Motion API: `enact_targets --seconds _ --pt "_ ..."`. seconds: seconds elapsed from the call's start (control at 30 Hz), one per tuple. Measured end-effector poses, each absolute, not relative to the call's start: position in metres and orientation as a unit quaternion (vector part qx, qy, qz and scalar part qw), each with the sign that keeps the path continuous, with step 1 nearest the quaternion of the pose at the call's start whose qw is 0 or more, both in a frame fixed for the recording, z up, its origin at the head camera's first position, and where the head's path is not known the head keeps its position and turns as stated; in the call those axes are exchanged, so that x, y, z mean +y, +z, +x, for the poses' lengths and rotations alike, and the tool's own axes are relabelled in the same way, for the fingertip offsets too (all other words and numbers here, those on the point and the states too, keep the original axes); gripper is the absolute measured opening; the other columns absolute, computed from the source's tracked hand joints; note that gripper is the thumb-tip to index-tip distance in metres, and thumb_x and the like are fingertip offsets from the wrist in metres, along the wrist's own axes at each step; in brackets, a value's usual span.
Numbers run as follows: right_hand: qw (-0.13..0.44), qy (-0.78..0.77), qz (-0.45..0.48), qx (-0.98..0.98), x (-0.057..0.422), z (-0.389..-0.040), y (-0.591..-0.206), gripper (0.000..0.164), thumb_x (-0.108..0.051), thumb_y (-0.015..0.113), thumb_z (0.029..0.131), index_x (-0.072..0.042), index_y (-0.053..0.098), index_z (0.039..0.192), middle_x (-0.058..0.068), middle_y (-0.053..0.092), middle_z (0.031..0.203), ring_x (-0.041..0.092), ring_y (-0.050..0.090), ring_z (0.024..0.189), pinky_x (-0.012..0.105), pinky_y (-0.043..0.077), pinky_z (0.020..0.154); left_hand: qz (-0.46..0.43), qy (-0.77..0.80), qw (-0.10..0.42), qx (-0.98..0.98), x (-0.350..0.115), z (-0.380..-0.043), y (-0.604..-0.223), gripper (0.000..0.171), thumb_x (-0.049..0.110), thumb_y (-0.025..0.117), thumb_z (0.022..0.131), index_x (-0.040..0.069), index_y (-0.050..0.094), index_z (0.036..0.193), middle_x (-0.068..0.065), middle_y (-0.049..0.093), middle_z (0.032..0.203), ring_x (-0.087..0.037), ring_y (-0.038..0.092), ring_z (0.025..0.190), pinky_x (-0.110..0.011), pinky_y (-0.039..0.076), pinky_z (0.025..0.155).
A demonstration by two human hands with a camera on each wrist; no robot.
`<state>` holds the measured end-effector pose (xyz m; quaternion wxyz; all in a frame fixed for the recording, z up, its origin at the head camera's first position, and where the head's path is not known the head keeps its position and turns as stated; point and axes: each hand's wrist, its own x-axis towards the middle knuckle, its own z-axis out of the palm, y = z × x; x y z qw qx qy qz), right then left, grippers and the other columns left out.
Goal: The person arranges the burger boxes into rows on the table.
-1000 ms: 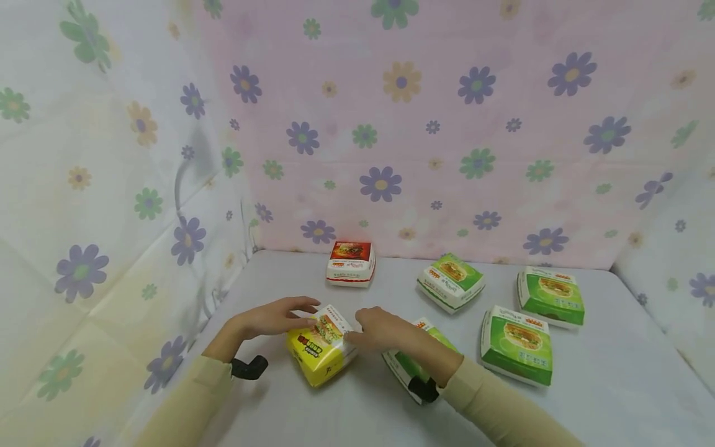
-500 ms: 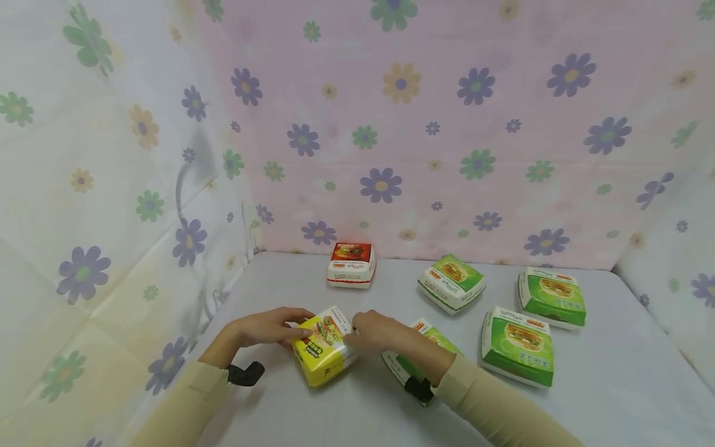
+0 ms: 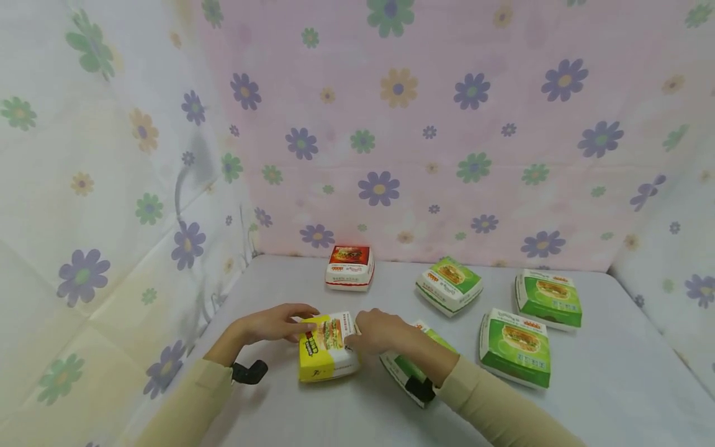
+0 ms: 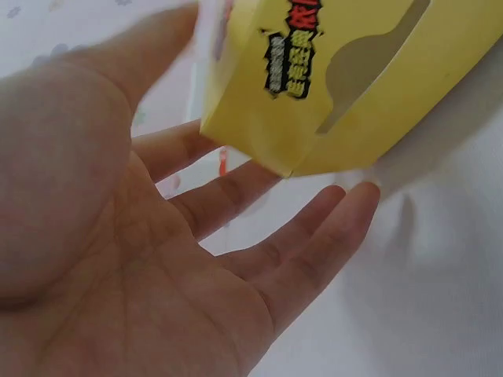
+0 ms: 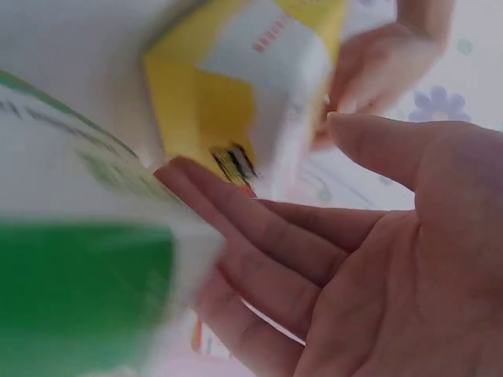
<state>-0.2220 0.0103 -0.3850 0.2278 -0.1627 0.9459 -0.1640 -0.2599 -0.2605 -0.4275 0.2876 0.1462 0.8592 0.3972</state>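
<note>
A yellow and white burger box (image 3: 329, 347) with a burger picture on its lid sits on the table between my hands. At its left side is my left hand (image 3: 272, 324); the left wrist view shows the fingers (image 4: 295, 263) extended beside and behind a yellow corner (image 4: 259, 141). My right hand (image 3: 382, 332) is against the box's right side, its fingers nearly straight in the right wrist view (image 5: 275, 243). Under my right forearm lies a green burger box (image 3: 432, 336), partly hidden; its green and white side (image 5: 86, 290) looms close to the right fingers.
A red burger box (image 3: 350, 267) stands at the back left. Several green burger boxes, including one at the back middle (image 3: 449, 285), one at the far right (image 3: 548, 299) and one nearer (image 3: 515, 347), are spread on the white table (image 3: 313, 416). Flowered cloth (image 3: 391, 149) encloses the back and sides.
The yellow burger box has turned clockwise on the table and shifted slightly right, so its front edge lies nearly level. Both hands have stayed close to its sides. The other boxes have not moved.
</note>
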Motion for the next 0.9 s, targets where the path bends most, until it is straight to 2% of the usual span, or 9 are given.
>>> enact_targets --seconds 0.07,0.13,0.2,0.27,0.37,0.53,0.67,0.8,0.9 --pt "0.224 -0.158 -0.166 0.947 0.012 -0.226 -0.382 0.04 -0.045 0.064 0.1 -0.007 0.065 0.111 0.005 0.064 0.096 0.021 0.06 0.088 0.041 0.054 0.076 0.14 0.392 0.283 0.864 -0.263 -0.256 -0.428 0.063 0.043 0.067 0.099 0.011 0.048 0.151 -0.017 0.047 0.151 -0.027 0.06 0.12 -0.039 0.059 0.09" --pt "0.222 -0.155 -0.177 0.946 0.013 -0.231 -0.379 0.045 -0.044 0.062 0.101 -0.005 0.063 0.124 0.009 0.067 0.113 0.024 0.063 0.104 0.045 0.055 0.089 0.13 0.393 0.285 0.865 -0.266 -0.253 -0.428 0.067 0.044 0.068 0.098 0.013 0.046 0.153 -0.018 0.046 0.151 -0.026 0.06 0.117 -0.038 0.059 0.088" --pt "0.224 -0.159 -0.191 0.943 0.013 -0.235 -0.378 0.053 -0.042 0.06 0.103 -0.003 0.056 0.139 0.011 0.063 0.133 0.026 0.059 0.124 0.047 0.051 0.103 0.126 0.401 0.292 0.859 -0.269 -0.25 -0.429 0.067 0.043 0.069 0.098 0.013 0.045 0.153 -0.019 0.044 0.151 -0.025 0.062 0.112 -0.039 0.059 0.086" --pt "0.229 -0.167 -0.2 0.938 0.011 -0.238 -0.379 0.061 -0.041 0.06 0.103 -0.005 0.046 0.151 0.012 0.055 0.148 0.027 0.049 0.139 0.049 0.043 0.113 0.128 0.411 0.303 0.85 -0.27 -0.248 -0.431 0.065 0.041 0.069 0.098 0.014 0.045 0.152 -0.019 0.044 0.149 -0.025 0.064 0.108 -0.04 0.059 0.085" --pt "0.236 -0.172 -0.211 0.933 0.006 -0.24 -0.383 0.066 -0.039 0.061 0.103 -0.007 0.04 0.156 0.01 0.05 0.154 0.026 0.045 0.144 0.048 0.038 0.117 0.138 0.43 0.317 0.834 -0.27 -0.247 -0.435 0.062 0.038 0.067 0.1 0.012 0.044 0.152 -0.018 0.046 0.146 -0.025 0.065 0.106 -0.041 0.06 0.084" --pt "0.231 -0.15 -0.213 0.937 0.001 -0.238 -0.385 0.065 -0.039 0.066 0.1 -0.008 0.044 0.153 0.009 0.056 0.146 0.024 0.053 0.134 0.049 0.045 0.11 0.152 0.441 0.322 0.824 -0.267 -0.249 -0.437 0.059 0.036 0.065 0.102 0.011 0.045 0.151 -0.016 0.048 0.146 -0.026 0.063 0.107 -0.042 0.06 0.086" --pt "0.224 -0.135 -0.192 0.946 0.0 -0.236 -0.384 0.062 -0.04 0.07 0.097 -0.007 0.05 0.144 0.01 0.063 0.13 0.021 0.06 0.112 0.045 0.054 0.094 0.151 0.441 0.309 0.829 -0.264 -0.253 -0.437 0.058 0.038 0.065 0.102 0.012 0.047 0.151 -0.018 0.044 0.151 -0.027 0.06 0.116 -0.041 0.059 0.088" --pt "0.229 -0.133 -0.161 0.951 0.0 -0.234 -0.384 0.05 -0.041 0.073 0.094 -0.007 0.059 0.128 0.006 0.064 0.106 0.019 0.058 0.092 0.042 0.054 0.081 0.144 0.447 0.291 0.833 -0.263 -0.256 -0.438 0.059 0.041 0.062 0.103 0.011 0.046 0.151 -0.02 0.041 0.155 -0.03 0.057 0.125 -0.041 0.059 0.09" --pt "0.233 -0.132 -0.151 0.952 0.002 -0.233 -0.384 0.043 -0.041 0.073 0.093 -0.008 0.063 0.12 0.003 0.062 0.097 0.018 0.056 0.087 0.042 0.052 0.08 0.141 0.45 0.282 0.835 -0.26 -0.258 -0.44 0.059 0.042 0.061 0.103 0.01 0.046 0.151 -0.021 0.042 0.155 -0.031 0.055 0.128 -0.042 0.059 0.09"
